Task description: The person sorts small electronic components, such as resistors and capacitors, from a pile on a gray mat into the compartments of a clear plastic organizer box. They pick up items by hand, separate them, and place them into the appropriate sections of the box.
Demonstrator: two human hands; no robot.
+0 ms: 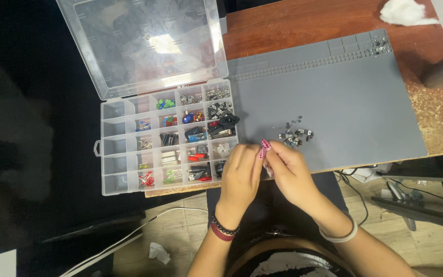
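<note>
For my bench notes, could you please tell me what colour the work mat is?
The work mat is plain grey, clearest in the head view.

Your two hands pinch a tiny component (265, 165), too small to identify, at lower centre of the frame. Nearest lies a loose cluster of small dark components (296, 134) on the grey mat (344, 97).

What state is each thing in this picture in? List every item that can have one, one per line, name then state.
Organizer box: open, some compartments filled, left ones bare.
Clear lid: swung fully back, lying flat.
Grey mat: flat on the desk, small dark parts loose on it.
Left hand: fingers curled against the right; any held item is hidden.
Right hand: fingertips pinched together; any held item is hidden.
White wad: crumpled.
</note>
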